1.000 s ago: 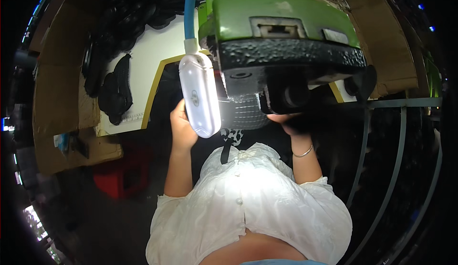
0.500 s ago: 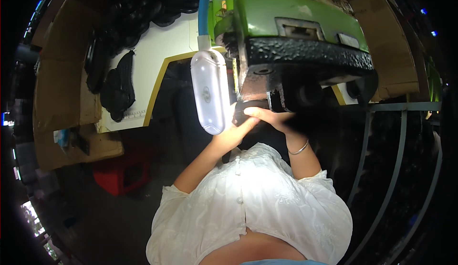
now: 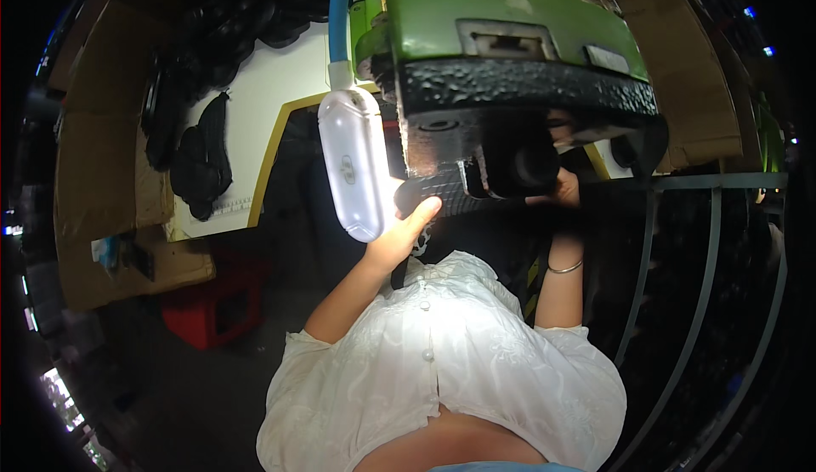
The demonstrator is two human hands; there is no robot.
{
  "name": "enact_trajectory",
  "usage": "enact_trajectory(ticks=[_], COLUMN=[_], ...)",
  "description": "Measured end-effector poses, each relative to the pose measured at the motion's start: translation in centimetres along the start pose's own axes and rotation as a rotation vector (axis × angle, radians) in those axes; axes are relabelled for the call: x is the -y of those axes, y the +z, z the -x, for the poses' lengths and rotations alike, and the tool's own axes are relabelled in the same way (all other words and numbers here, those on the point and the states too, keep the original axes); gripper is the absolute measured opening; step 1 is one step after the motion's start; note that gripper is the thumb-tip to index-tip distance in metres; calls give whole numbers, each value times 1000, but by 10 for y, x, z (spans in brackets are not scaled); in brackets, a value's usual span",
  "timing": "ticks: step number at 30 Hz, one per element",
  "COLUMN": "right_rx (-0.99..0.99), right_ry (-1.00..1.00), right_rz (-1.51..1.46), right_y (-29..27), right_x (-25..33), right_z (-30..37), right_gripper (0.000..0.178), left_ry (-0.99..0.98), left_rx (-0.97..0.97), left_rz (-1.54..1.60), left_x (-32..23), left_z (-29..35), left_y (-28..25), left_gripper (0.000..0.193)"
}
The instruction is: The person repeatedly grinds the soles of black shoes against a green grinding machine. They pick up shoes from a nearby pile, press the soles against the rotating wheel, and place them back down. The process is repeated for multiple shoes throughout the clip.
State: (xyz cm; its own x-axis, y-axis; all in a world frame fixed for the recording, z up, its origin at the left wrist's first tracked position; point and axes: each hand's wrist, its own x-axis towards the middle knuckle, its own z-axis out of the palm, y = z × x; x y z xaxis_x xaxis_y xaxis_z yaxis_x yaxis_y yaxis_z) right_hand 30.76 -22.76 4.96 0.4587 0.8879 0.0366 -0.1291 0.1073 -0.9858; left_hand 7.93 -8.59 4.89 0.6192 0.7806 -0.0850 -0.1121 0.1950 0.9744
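In my left hand [image 3: 406, 232] is a black piece with a ribbed, textured surface [image 3: 450, 197]; the thumb lies over its near edge and the other fingers are mostly hidden. The piece sits under the black underside of a green machine [image 3: 510, 30], which resembles an industrial sewing machine head. My right hand [image 3: 563, 188], apart from the left, is raised beside a dark round machine part [image 3: 535, 164]. Its fingers are partly hidden and in shadow, so their grip is unclear. A lit white lamp [image 3: 350, 166] on a blue flexible neck hangs just over my left wrist.
Black padded pieces [image 3: 202, 159] lie on the white tabletop [image 3: 259, 102] at left, with more heaped behind. Cardboard [image 3: 102, 162] stands around both sides. A red stool [image 3: 208, 315] is on the floor at left. Grey metal bars [image 3: 707, 276] run along the right.
My right hand has left the spot beside my left thumb and moved right, up to the machine's side. My left hand stays on the black piece. The view has shifted slightly.
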Motion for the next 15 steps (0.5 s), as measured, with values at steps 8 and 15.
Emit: enact_trajectory(ticks=[8,15], right_rx=[115,124], right_ry=[-183,-246], right_rz=[84,263], right_y=[60,111], right_x=[21,41], right_z=[-22,-29], right_gripper=[36,46], left_ry=[149,-46], left_rx=[-33,109], left_rz=[-98,-20], left_x=[4,15], left_z=[8,10], left_y=[-46,-98], left_gripper=[44,46])
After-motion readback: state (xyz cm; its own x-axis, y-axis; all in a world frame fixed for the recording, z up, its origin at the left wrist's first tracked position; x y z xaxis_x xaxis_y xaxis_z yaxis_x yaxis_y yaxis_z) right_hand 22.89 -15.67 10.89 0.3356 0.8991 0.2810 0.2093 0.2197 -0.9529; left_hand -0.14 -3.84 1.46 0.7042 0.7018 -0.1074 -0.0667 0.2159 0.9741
